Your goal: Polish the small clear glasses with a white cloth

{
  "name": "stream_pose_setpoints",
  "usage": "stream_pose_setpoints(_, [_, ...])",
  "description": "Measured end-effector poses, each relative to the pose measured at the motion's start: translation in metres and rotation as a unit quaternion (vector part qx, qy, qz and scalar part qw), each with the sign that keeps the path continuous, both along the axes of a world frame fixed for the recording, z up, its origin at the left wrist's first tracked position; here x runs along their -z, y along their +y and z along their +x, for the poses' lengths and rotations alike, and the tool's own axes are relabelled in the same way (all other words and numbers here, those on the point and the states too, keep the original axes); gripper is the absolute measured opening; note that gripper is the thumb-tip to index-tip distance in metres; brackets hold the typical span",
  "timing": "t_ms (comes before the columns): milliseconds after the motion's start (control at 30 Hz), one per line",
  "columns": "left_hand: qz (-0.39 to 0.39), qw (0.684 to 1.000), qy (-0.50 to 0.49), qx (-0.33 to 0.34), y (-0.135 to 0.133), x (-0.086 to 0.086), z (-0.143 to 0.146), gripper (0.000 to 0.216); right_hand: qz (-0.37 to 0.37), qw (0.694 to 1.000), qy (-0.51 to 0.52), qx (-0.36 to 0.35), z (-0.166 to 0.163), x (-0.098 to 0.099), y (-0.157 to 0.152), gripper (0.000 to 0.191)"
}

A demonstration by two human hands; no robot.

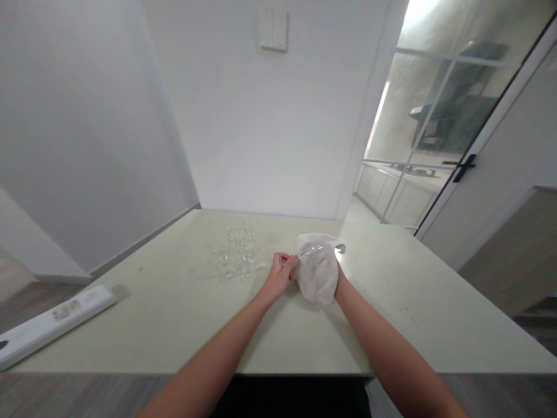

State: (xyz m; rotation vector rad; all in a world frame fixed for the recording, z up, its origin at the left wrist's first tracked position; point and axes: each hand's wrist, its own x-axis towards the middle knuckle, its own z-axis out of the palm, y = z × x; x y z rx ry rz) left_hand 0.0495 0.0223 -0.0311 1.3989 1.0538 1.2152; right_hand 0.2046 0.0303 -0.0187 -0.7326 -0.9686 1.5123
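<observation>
My left hand [279,271] is closed in a pinch round the stem of a clear wine glass [310,251], held above the pale table [174,313]. My right hand is almost wholly covered by a white cloth [319,273] that wraps the bowl of that glass; only the wrist [342,285] shows. A group of several clear glasses [237,252] stands on the table just left of my hands.
A long white box [52,322] hangs over the table's left edge. A white wall with a switch plate [273,28] rises behind the table. A glass door with a black handle [463,167] stands at the right.
</observation>
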Motion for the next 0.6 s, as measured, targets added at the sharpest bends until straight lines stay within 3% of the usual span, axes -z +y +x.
stream_pose_setpoints(167, [0.019,1.0,0.001,0.019,-0.004,-0.003,0.001,0.036,0.04,0.997,-0.028,0.065,-0.01,-0.004,-0.006,0.035])
stream_pose_setpoints(300, [0.061,0.996,0.038,0.05,-0.013,-0.016,-0.001,0.035,0.084,0.982,-0.09,0.143,-0.01,-0.003,-0.002,0.028])
stream_pose_setpoints(433, [0.138,0.989,0.031,-0.046,-0.014,-0.026,-0.008,0.028,0.119,0.961,-0.2,0.148,-0.01,0.001,-0.001,0.024])
stream_pose_setpoints(600, [0.162,0.982,-0.031,-0.094,-0.007,-0.023,-0.013,0.038,0.215,0.902,-0.362,0.101,-0.02,-0.002,-0.015,0.052])
